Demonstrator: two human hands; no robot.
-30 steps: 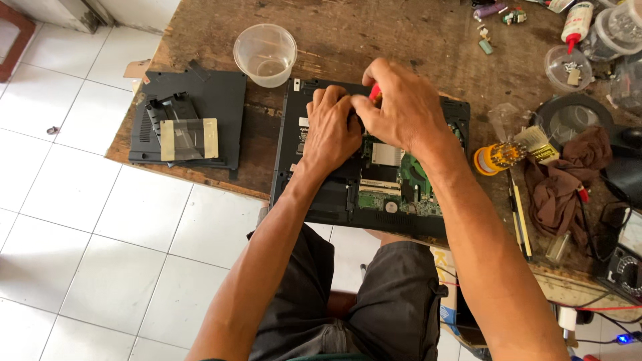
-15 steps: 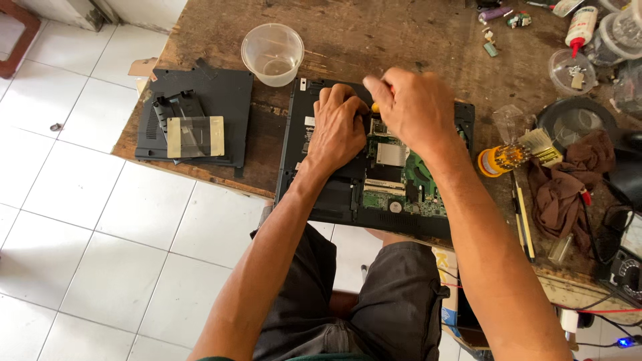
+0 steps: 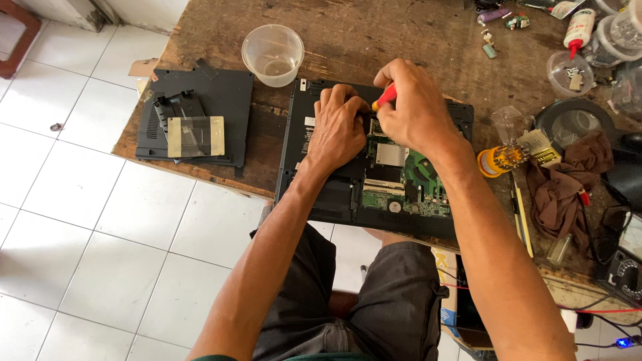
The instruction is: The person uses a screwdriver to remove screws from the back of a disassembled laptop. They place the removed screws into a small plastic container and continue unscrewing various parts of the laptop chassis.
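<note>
An opened black laptop base (image 3: 334, 194) lies upside down on the wooden workbench (image 3: 374, 40), with its green circuit board (image 3: 418, 177) bare. My right hand (image 3: 414, 107) grips a red-handled screwdriver (image 3: 384, 97) and points it down into the laptop's far edge. My left hand (image 3: 338, 127) rests on the laptop right beside the tool, fingers curled at the spot where the tip meets the board. The tip itself is hidden by my fingers.
A clear plastic cup (image 3: 273, 53) stands just beyond the laptop. Removed black cover panels (image 3: 200, 113) lie at the bench's left edge. A yellow bit holder (image 3: 498, 159), a brown rag (image 3: 565, 184), a magnifier (image 3: 575, 120) and small containers (image 3: 568, 70) crowd the right side.
My view has shifted a little, so the bench sits lower in frame. Both hands stay over the laptop's far edge, and the right hand has turned slightly with the screwdriver.
</note>
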